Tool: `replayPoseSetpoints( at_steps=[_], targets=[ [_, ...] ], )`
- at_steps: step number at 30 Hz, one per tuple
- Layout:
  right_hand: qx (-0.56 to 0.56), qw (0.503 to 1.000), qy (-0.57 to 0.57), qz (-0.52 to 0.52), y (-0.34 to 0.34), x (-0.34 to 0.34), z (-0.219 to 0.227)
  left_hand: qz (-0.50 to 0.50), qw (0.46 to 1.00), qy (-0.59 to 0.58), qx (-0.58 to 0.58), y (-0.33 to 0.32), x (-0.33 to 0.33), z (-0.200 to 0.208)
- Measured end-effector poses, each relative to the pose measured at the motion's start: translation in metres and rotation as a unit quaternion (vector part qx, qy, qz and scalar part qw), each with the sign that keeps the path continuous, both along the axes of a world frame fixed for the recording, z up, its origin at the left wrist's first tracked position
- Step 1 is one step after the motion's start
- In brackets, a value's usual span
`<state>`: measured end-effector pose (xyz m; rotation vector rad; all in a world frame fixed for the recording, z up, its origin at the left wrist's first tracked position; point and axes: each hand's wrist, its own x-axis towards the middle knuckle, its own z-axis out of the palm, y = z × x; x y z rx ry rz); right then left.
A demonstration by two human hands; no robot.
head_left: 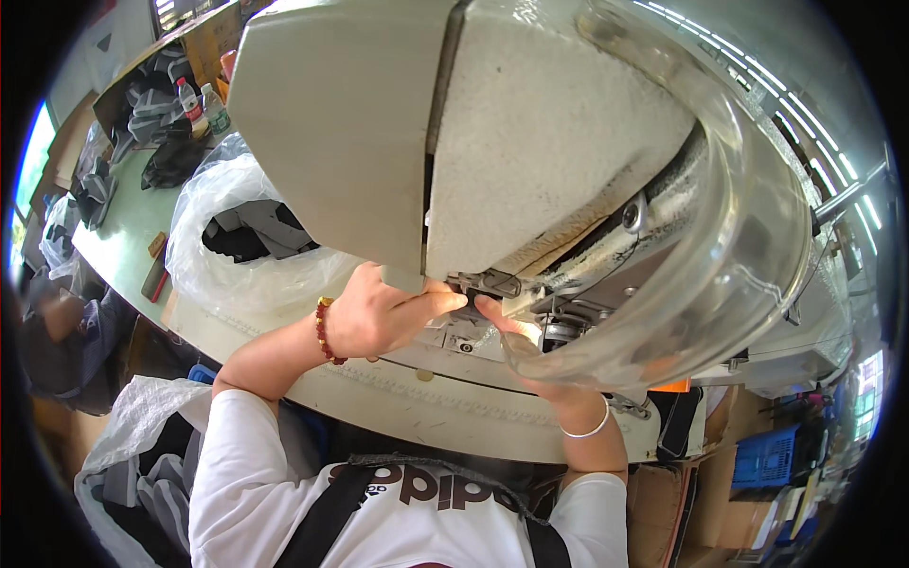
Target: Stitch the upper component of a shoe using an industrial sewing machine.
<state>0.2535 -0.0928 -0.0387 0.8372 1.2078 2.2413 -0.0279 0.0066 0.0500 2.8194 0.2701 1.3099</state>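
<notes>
A large cream sewing machine head (pixel 559 133) fills the upper middle of the view. Beneath it, at the needle area, my left hand (pixel 379 310) has its fingers closed in a pinch; what they hold is too small and dark to make out. My right hand (pixel 516 329) comes from the other side, its fingertip almost meeting the left one at a small dark spot under the presser area. A curved clear plastic guard (pixel 748 256) covers part of that right hand and wrist. Whatever lies between the fingertips is mostly hidden.
Left of the machine, a clear plastic bag (pixel 194 237) holds grey and black fabric pieces. Two bottles (pixel 192 106) stand farther back. A white sack (pixel 104 454) of grey pieces sits at lower left. A blue basket (pixel 765 459) is at right. Another person sits far left.
</notes>
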Motion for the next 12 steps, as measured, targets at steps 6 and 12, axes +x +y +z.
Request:
replayPoseSetpoints(
  at_steps=[6, 12],
  targets=[
    [-0.468, 0.566, 0.652, 0.187, 0.000, 0.002, 0.013, -0.027, 0.983, -0.106, -0.148, 0.006, 0.011, -0.026],
    [-0.586, 0.023, 0.746, 0.316, -0.044, 0.008, -0.054, -0.023, 0.994, -0.083, -0.073, 0.003, 0.007, -0.026]
  ],
)
